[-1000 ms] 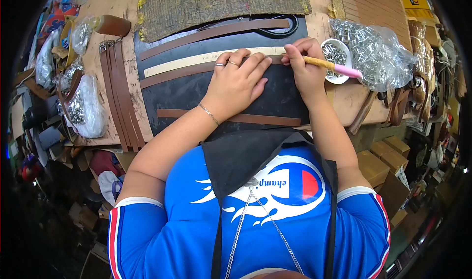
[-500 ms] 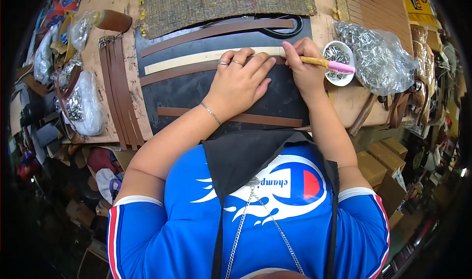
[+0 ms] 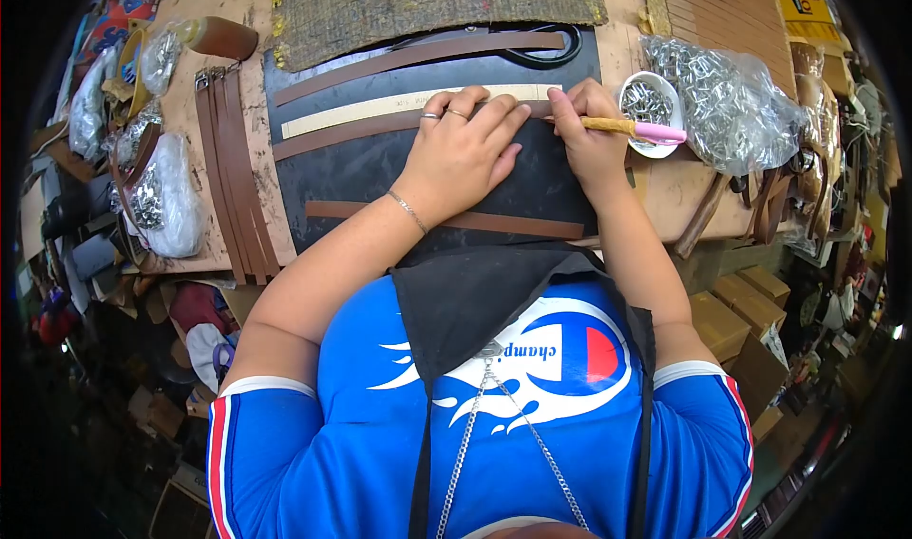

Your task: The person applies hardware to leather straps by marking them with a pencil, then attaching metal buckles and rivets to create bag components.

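My left hand (image 3: 465, 154) lies flat with its fingers stretched out, pressing on a cream template strip (image 3: 351, 113) and the brown leather strip (image 3: 332, 140) along its near edge. In my right hand (image 3: 591, 140) is a pen (image 3: 613, 125) with a tan wrapped barrel and a pink end, pinched between thumb and fingers. Its tip points left, at the right part of the brown strip; the exact contact is too small to tell. Another brown strip (image 3: 408, 56) lies beyond the template, and one more (image 3: 513, 226) lies nearer my body. All rest on a black mat (image 3: 380, 183).
Black-handled scissors (image 3: 565, 55) lie partly under the far strip. On the right stand a white cup (image 3: 652, 145) of metal pieces and a plastic bag (image 3: 731, 112) of metal hardware. Several brown straps (image 3: 228, 169) and a brown bottle (image 3: 223, 37) are on the left.
My right hand and the pen have shifted slightly toward my body, from the template's right end to the brown strip. The left hand stays in place over the strips.
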Tool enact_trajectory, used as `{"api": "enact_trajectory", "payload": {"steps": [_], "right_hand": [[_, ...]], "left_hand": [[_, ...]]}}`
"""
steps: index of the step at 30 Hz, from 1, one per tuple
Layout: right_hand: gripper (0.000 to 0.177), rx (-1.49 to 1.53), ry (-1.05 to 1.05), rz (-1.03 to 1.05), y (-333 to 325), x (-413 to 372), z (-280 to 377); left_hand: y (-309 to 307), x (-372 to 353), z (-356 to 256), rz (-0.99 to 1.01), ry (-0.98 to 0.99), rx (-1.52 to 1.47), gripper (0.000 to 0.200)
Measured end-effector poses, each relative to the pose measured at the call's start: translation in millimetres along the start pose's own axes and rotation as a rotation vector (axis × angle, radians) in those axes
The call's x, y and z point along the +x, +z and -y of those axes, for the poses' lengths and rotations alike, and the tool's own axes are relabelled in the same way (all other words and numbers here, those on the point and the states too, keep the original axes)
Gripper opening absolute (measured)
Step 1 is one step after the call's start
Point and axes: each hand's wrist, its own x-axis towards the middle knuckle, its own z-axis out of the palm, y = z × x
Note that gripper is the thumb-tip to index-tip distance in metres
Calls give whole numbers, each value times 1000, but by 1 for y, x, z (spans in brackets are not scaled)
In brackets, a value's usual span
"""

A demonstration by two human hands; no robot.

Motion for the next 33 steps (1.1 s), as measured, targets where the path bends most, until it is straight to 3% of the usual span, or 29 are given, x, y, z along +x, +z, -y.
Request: {"api": "enact_trajectory", "payload": {"steps": [14,17,19,20,22,24,26,29,33], "right_hand": [[34,-125,-97,22,2,1,-6],[37,-103,-62,31,1,0,-6],[31,83,102,11,-3,-4,-10],[31,84,96,9,-6,-5,-9],[22,142,-126,-56,-16,-11,-4],[16,80,-101,-26,-44,-41,0],[13,159,248,170,-66,-75,12],[20,-315,-218,415,-79,-93,25],[29,-481,-253,418,-79,-108,32]], "left_hand": [[-1,0,-1,3,3,5,46],[0,0,-1,6,2,13,45],[-1,0,0,-17,19,7,46],[-4,-1,1,-21,22,11,46],[-12,-5,5,-34,14,-162,45],[-29,-25,3,7,35,-168,43],[-47,-50,0,48,58,-172,41],[-54,-90,-1,165,105,-168,36],[-53,-103,3,103,31,-95,31]]}}
